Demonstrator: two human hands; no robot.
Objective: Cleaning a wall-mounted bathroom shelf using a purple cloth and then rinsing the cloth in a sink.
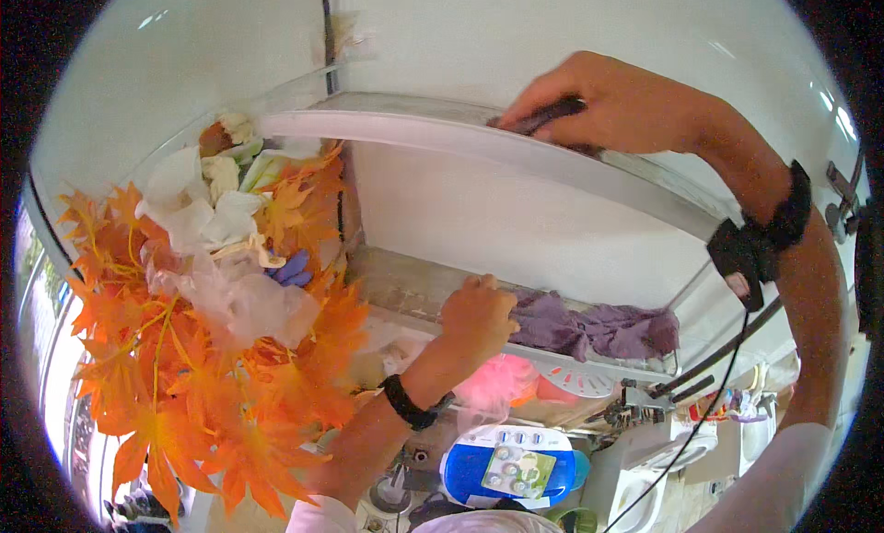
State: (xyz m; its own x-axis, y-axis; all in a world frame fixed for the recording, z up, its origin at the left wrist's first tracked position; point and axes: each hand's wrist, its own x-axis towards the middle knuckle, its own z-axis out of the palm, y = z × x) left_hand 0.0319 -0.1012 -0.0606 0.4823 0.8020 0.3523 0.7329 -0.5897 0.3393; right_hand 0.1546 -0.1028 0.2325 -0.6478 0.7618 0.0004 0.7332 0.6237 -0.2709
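Observation:
My right hand (594,111) reaches over the upper shelf (421,133), its fingers closed on a dark, bunched cloth (549,115) pressed to the shelf top. My left hand (478,312) is lower, fingers curled, at the lower shelf (394,277). A crumpled purple cloth (594,326) lies on that shelf, directly beside the left hand's fingers. Whether those fingers grip the cloth, the shelf's edge or nothing is hidden. My right wrist carries a black strap with a small device (742,260) and a cable.
Orange artificial maple leaves (200,395) crowd the left, with white and clear plastic bags (235,294) and a blue item (290,269) among them. Below stand a blue-and-white twin-tub washing machine (456,467) and a white sink (635,495). A pink mesh puff (501,381) hangs under the lower shelf.

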